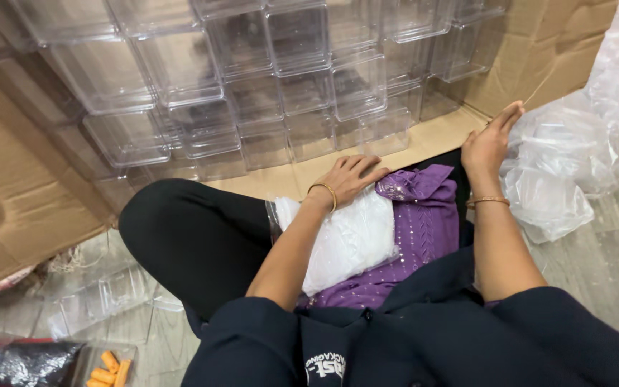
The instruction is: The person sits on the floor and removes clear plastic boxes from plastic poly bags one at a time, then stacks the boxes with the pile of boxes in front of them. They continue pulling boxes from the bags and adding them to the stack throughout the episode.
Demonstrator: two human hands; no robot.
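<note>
Currently seated cross-legged, person has a folded white packet point(349, 240) on the lap over purple cloth point(417, 229). Left hand point(349, 178) lies flat on the packet's far edge, fingers together and slightly curled, gripping nothing; looks like it pins the packet so it won't slide off. Right hand point(490, 143) is raised beside the crumpled plastic bags point(560, 172), fingers straight and together, empty. Stacked clear plastic boxes point(288, 79) fill the cardboard carton point(23, 208) just ahead, within reach. Tray of orange pieces point(111, 369) sits lower left.

Prob. packing workroom: stacked clear plastic boxes point(281, 79), cardboard sheets point(16, 208), plastic bags point(574, 158).
</note>
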